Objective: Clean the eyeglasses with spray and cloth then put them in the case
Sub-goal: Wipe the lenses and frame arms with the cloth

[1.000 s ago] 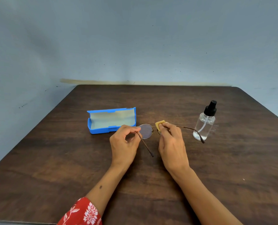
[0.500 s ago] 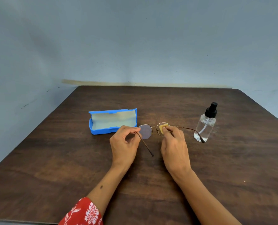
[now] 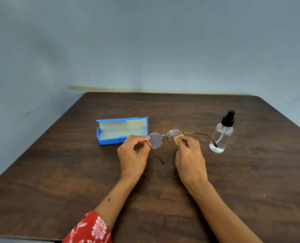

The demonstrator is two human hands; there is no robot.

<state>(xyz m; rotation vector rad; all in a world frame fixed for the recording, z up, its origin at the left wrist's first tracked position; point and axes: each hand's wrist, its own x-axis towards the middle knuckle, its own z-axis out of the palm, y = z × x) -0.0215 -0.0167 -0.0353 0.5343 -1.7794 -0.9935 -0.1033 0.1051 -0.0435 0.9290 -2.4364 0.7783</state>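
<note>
Thin metal-framed eyeglasses (image 3: 156, 140) with round lenses are held just above the table, temples unfolded. My left hand (image 3: 133, 155) pinches the frame at its left hinge. My right hand (image 3: 189, 155) pinches a small yellow cloth (image 3: 178, 138) and presses it against the lower right part of the right lens. A blue glasses case (image 3: 109, 141) lies open with a pale lining, just left of and behind my left hand. A clear spray bottle (image 3: 221, 135) with a black pump top stands upright to the right, by the right temple tip.
A dark wooden table (image 3: 58, 172) carries everything; its far edge meets a pale blue wall. A red floral sleeve (image 3: 91, 228) shows at the bottom edge on my left arm.
The cloth under my right fingers has slid from the top of the right lens down to its lower right side, uncovering most of the lens. My left hand keeps its hold.
</note>
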